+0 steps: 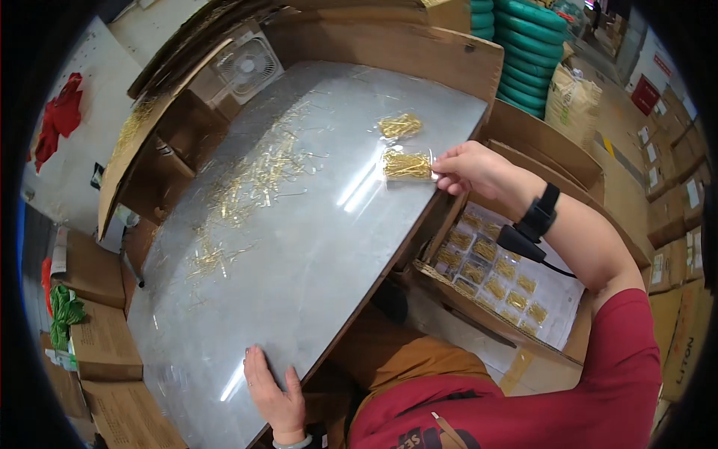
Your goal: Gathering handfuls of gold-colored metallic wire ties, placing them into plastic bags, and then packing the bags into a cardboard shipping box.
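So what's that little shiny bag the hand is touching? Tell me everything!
The bag is small, clear plastic, packed with thin gold pins. It lies flat near the right edge of the grey table. The right hand pinches its right end. A second bag like it lies just beyond, apart from it.

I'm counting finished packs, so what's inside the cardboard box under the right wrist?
The cardboard box holds rows of small clear packets of gold pins lying on a white sheet. The right hand and forearm, plus the table edge, cover part of it, so a full count isn't possible.
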`<act>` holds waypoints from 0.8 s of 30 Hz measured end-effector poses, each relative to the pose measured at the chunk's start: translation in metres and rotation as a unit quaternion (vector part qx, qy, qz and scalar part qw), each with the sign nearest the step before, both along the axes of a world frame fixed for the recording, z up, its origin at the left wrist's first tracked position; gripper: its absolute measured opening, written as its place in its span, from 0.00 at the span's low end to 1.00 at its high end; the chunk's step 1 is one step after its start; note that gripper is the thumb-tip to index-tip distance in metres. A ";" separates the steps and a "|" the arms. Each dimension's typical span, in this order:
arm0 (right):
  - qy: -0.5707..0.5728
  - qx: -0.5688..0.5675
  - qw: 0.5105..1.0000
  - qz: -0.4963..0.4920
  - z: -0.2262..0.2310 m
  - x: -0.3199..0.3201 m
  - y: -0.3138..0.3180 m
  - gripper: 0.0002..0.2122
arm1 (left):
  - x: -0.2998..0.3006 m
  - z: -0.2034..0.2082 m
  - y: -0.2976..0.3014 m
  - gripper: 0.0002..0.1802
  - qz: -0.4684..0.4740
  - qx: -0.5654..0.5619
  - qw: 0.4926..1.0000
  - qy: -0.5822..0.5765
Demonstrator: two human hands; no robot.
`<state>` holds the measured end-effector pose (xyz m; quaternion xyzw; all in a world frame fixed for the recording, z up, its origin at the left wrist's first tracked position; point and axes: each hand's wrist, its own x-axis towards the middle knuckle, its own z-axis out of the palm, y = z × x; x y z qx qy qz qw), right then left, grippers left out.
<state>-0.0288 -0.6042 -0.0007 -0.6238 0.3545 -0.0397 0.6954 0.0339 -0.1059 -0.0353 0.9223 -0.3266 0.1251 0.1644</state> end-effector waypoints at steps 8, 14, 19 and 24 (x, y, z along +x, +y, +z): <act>0.021 0.034 0.997 -0.071 -0.030 -0.149 -0.014 0.07 | 0.001 -0.007 0.002 0.30 0.009 0.013 1.000 0.004; 0.080 0.040 0.975 -0.202 -0.154 -0.273 -0.034 0.06 | -0.001 -0.002 -0.003 0.27 0.002 0.049 0.998 -0.033; 0.182 0.031 0.932 -0.313 -0.293 -0.365 -0.050 0.04 | -0.008 0.009 -0.021 0.25 -0.011 0.063 0.996 -0.067; 0.275 -0.016 0.895 -0.352 -0.366 -0.390 -0.071 0.03 | -0.010 0.011 -0.024 0.25 0.003 0.070 0.996 -0.054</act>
